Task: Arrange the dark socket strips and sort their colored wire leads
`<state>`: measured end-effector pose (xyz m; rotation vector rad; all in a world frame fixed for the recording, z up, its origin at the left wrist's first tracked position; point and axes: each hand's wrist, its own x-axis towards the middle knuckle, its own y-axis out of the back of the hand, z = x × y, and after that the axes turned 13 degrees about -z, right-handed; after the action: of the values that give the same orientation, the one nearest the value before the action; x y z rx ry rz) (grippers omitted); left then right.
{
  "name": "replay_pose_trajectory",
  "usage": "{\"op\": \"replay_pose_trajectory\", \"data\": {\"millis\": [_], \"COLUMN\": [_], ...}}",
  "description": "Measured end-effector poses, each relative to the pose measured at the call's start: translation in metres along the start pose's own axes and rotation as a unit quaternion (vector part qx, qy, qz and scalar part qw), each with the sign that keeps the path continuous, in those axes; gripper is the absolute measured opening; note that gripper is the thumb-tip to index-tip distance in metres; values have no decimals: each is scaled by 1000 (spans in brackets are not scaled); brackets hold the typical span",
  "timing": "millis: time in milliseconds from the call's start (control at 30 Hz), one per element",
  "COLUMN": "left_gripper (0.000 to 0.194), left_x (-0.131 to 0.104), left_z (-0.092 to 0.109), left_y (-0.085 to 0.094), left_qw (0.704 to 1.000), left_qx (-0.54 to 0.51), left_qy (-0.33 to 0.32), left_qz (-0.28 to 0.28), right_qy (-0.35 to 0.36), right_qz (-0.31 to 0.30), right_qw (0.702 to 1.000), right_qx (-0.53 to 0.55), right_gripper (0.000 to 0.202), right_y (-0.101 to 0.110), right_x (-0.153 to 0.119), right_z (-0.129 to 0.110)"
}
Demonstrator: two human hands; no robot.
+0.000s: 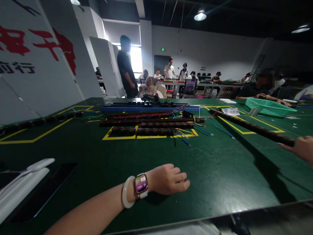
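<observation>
My left hand [168, 179] rests on the green tabletop [146, 153], fingers loosely curled in, and no object shows in it. A watch [141, 183] and a pale bangle [128, 192] circle that wrist. At the right edge my right hand [303, 148] is closed around the near end of a long dark bar [254, 126]. The bar slants away to the left, its far end by a red wire. Part of this hand is cut off by the frame. Ahead of my left hand lie several dark wired strips [151, 122], with blue wires [223, 129] ending in ring lugs.
Blue rails [151, 109] lie behind the strips. Yellow tape [119, 138] marks rectangles on the table. A green basket [269, 108] stands at the far right near a seated person. A dark flat device [46, 192] and white objects lie at left. Another person sits opposite.
</observation>
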<state>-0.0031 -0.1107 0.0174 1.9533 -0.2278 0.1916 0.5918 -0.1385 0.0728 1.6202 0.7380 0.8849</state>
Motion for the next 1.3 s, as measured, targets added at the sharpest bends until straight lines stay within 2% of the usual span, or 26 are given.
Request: {"op": "replay_pose_trajectory", "data": {"millis": [100, 233, 300, 367, 400, 433, 533, 600, 700, 800, 867, 933, 1000, 1100, 1300], "left_gripper": [21, 18, 17, 17, 17, 17, 18, 18, 18, 18, 18, 18, 17, 17, 18], "left_x": [-1, -2, -2, -2, -1, -1, 0, -1, -3, -3, -3, -3, -2, -1, -1], "left_z": [-1, -2, -2, -3, -3, -4, -6, -7, -8, -8, -9, -10, -11, -12, -11], "left_y": [-4, -7, -8, -9, -9, -10, -12, -13, -13, -13, -13, -13, -13, -15, -19], "left_qw": [1000, 998, 997, 996, 995, 994, 991, 988, 986, 985, 985, 985, 985, 985, 984], "left_qx": [-8, -15, -19, -27, -35, -45, -74, -84, -90, -97, -100, -102, -105, -112, -122], "left_qy": [11, 25, 31, 38, 39, 41, 46, 51, 58, 54, 50, 49, 51, 59, 59], "left_qz": [-19, -52, -70, -81, -85, -88, -104, -117, -131, -132, -133, -131, -125, -118, -114], "right_qy": [-101, -122, -130, -90, -48, 23, 210, 308, 417, 460, 439, 418, 406, 391, 360], "right_qz": [-86, -121, -97, -24, 20, 53, 77, 36, -39, -120, -194, -249, -291, -351, -420], "right_qw": [990, 982, 981, 983, 981, 977, 965, 950, 906, 876, 874, 871, 864, 849, 824], "right_qx": [-34, -78, -110, -160, -185, -204, -140, -42, 58, 85, 70, 62, 61, 63, 126], "right_gripper": [70, 56, 48, 38, 34, 34, 46, 49, 50, 54, 63, 63, 54, 46, 58], "right_y": [-19, -47, -58, -62, -62, -60, -53, -50, -52, -61, -70, -78, -85, -93, -105], "right_x": [14, 20, 21, 21, 20, 19, 6, -8, -30, -38, -34, -24, -14, -3, -5], "right_z": [-8, -3, -4, -19, -34, -53, -133, -196, -283, -348, -377, -394, -401, -400, -389]}}
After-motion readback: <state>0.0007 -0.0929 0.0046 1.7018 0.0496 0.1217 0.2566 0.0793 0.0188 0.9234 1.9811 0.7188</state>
